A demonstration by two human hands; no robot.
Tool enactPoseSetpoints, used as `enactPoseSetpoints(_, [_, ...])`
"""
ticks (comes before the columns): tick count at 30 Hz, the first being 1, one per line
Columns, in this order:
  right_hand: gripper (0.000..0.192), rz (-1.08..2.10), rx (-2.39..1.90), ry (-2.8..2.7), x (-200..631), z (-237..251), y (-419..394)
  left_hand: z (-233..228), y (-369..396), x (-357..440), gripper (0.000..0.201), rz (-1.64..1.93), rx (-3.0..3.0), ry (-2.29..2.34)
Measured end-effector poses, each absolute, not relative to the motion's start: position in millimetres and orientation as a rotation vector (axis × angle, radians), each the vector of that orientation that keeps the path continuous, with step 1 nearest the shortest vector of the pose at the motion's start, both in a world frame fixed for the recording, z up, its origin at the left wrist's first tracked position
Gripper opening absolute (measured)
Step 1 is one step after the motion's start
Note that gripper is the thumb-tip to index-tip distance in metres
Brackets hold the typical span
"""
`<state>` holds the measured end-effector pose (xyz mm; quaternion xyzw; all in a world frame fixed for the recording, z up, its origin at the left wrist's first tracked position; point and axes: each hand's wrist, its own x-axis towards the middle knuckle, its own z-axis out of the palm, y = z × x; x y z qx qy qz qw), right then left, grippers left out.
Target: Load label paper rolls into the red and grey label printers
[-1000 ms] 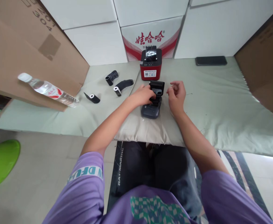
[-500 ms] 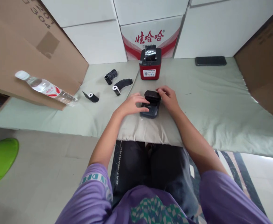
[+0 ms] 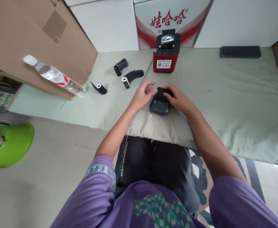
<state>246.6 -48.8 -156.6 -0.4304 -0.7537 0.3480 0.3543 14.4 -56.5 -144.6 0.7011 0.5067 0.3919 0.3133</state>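
A small dark device with a lid, perhaps a portable label printer point(image 3: 159, 107), lies near the front edge of the cloth-covered surface. My right hand point(image 3: 179, 97) grips its black lid point(image 3: 162, 93) from the right, thumb and fingers over the top. At the left side, my left hand point(image 3: 142, 96) has its thumb tip at the lid's edge, its fingers bent but apart. How far the lid stands raised is partly hidden by my fingers. Behind them stands a red and black receipt printer point(image 3: 166, 57) with a black glossy strip point(image 3: 168, 38) coming out of its top.
Several small black rolls, such as one roll with a white core point(image 3: 101, 89), lie to the left. A water bottle point(image 3: 55, 76) leans sideways by a cardboard box point(image 3: 65, 41). At the back right rests a black flat slab point(image 3: 240, 52), with white boxes point(image 3: 105, 25) behind.
My left hand has drawn back from over the opened device to the lid's left edge. My right fingers have come over the lid, which looks lower. The camera view has shifted.
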Motion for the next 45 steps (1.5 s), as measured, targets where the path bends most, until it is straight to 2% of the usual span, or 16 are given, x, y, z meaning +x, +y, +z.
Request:
enactPoseSetpoints(3, [0.038,0.888,-1.102,-1.948,244,-158,-52,-158,-41,19,0.064,0.778,1.705,1.248])
enactPoseSetpoints(6, [0.038,0.794,-1.111,-1.908,243,-164,-54,-167,-39,16,0.068,0.768,1.63,1.209])
enactPoseSetpoints(11, [0.039,0.524,-1.467,-1.595,251,-176,-49,-171,-63,1,0.062,0.781,1.58,1.232])
enactPoseSetpoints(15, [0.046,0.577,-1.521,-1.689,255,-175,-48,-166,-83,-3,0.054,0.75,1.663,1.268])
enactPoseSetpoints(21, [0.034,0.639,-1.42,-1.743,249,-167,-56,-158,-83,8,0.048,0.749,1.641,1.305])
enactPoseSetpoints(26, [0.06,0.65,-1.435,-1.843,249,-165,-61,-150,-73,16,0.048,0.71,1.617,1.352])
enactPoseSetpoints(31, [0.122,0.661,-1.483,-1.868,229,-158,-85,-157,-66,17,0.055,0.679,1.554,1.302])
enactPoseSetpoints(33, [0.137,0.574,-1.521,-1.851,212,-155,-97,-163,-66,16,0.057,0.728,1.6,1.314])
enactPoseSetpoints(35, [0.141,0.459,-1.589,-1.808,194,-154,-107,-167,-69,15,0.056,0.795,1.668,1.359])
enactPoseSetpoints(39, [0.13,0.257,-1.639,-1.715,173,-159,-118,-169,-72,15,0.055,0.828,1.739,1.406])
enactPoseSetpoints(45, [0.136,0.255,-1.621,-1.59,217,-146,-78,-161,-76,20,0.05,0.724,1.834,1.459])
